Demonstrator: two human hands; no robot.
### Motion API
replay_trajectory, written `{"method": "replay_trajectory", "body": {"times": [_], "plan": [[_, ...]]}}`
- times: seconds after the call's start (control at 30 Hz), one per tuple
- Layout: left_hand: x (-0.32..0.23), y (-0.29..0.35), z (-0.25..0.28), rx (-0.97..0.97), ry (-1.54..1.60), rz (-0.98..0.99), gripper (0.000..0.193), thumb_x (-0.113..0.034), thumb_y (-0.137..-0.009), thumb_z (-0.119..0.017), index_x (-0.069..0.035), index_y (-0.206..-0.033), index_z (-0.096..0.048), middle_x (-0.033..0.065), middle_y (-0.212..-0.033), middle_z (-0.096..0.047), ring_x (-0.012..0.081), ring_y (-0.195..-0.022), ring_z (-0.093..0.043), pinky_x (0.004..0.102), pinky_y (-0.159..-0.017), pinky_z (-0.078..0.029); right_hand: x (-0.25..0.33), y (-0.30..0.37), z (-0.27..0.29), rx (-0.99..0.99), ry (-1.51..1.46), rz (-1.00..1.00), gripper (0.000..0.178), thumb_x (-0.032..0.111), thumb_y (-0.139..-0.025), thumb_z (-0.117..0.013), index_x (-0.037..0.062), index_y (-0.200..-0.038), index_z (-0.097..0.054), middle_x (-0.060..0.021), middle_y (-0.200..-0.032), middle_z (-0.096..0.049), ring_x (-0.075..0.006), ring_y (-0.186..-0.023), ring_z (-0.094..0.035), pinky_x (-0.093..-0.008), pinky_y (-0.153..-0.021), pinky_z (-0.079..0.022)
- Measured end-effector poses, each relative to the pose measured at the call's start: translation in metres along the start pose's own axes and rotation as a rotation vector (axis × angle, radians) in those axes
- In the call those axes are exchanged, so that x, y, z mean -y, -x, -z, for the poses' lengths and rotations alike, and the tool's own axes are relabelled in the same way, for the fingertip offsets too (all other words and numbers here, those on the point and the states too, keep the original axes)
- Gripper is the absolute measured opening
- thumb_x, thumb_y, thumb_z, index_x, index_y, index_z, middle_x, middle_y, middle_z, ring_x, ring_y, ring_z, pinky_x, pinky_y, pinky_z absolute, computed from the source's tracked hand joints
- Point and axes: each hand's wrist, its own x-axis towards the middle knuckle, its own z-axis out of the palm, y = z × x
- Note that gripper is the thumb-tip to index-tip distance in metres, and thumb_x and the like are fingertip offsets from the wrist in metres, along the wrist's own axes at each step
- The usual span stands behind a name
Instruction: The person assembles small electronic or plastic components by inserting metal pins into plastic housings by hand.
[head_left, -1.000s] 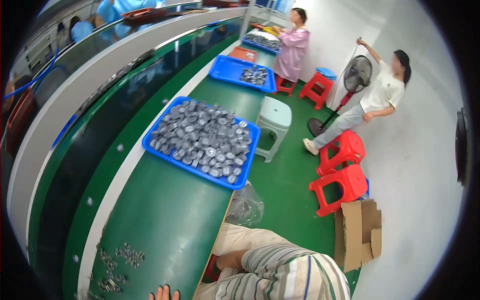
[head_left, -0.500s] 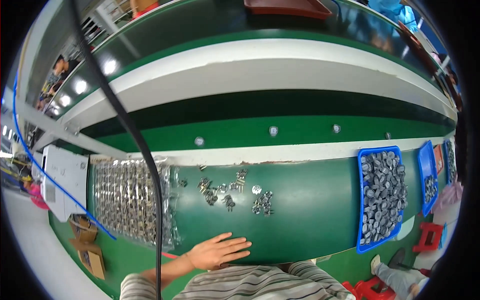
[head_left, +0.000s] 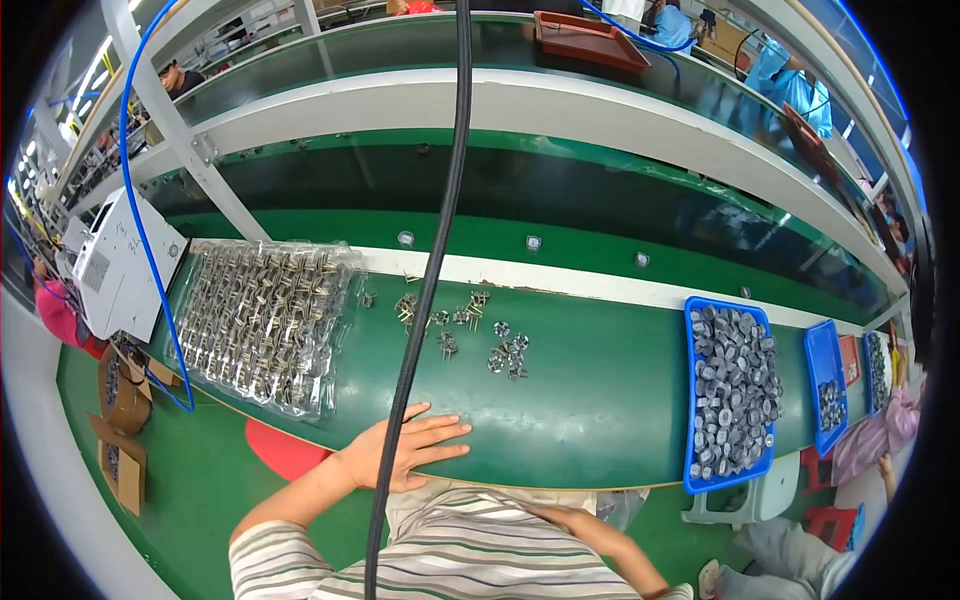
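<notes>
My left hand (head_left: 412,450) lies palm down near the front edge of the green table (head_left: 560,410), its fingers spread and holding nothing. Beyond it, several small metal parts with prongs (head_left: 448,344) are scattered in loose clusters, and another cluster (head_left: 508,354) sits a little to the right. To the left of the hand is a clear plastic tray (head_left: 325,385) with rows of similar metal parts. My right forearm bends in toward my waist at the table's edge; the right hand itself is hidden there.
A blue tray (head_left: 690,400) of grey round parts stands right, with a smaller blue tray (head_left: 822,365) beyond. A black cable (head_left: 425,300) hangs across the view. Round pieces rest along the green strip behind the table. A white box (head_left: 130,265) stands left; people work around.
The view has shifted and turned, so the table now slopes down to the right. My right forearm has come into view. My left hand stays flat on the table.
</notes>
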Motion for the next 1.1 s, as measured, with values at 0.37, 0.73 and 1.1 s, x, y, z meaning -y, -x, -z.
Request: {"method": "replay_trajectory", "body": {"times": [0.37, 0.73, 1.1], "plan": [[-0.052, 0.001, 0.055, -0.647, 0.392, -0.228, 0.074, -0.022, -0.086, -0.088, -0.003, -0.149, -0.055, 0.0145, -0.141, -0.069, 0.0354, -0.120, -0.071, 0.0486, -0.107, -0.055, 0.171, 0.032, 0.071, -0.139, 0.134, 0.122, 0.043, 0.014, -0.104, -0.067, 0.0075, -0.146, -0.063, -0.0093, -0.137, -0.072, -0.0257, -0.125, -0.068, -0.0372, -0.105, -0.054], [-0.055, 0.011, 0.152, -0.661, 0.340, -0.813, 0.079, -0.032, -0.101, -0.073, -0.020, -0.165, -0.028, 0.0283, -0.151, -0.053, 0.0511, -0.120, -0.066, 0.0709, -0.104, -0.045, 0.323, -0.058, 0.151, -0.656, 0.817, 0.759, 0.045, -0.003, -0.089, -0.075, 0.0025, -0.133, -0.067, -0.0187, -0.133, -0.069, -0.0374, -0.121, -0.068, -0.0440, -0.101, -0.057], [-0.034, 0.116, 0.243, -2.177, -1.052, -0.440, 0.059, -0.014, -0.104, -0.050, -0.007, -0.160, -0.035, 0.0277, -0.158, -0.045, 0.0463, -0.143, -0.049, 0.0603, -0.116, -0.044, 0.506, -0.144, 0.267, -1.433, 1.360, 1.292, 0.053, 0.015, -0.098, -0.073, 0.0027, -0.147, -0.057, -0.0214, -0.148, -0.058, -0.0373, -0.140, -0.053, -0.0457, -0.119, -0.038]]}}
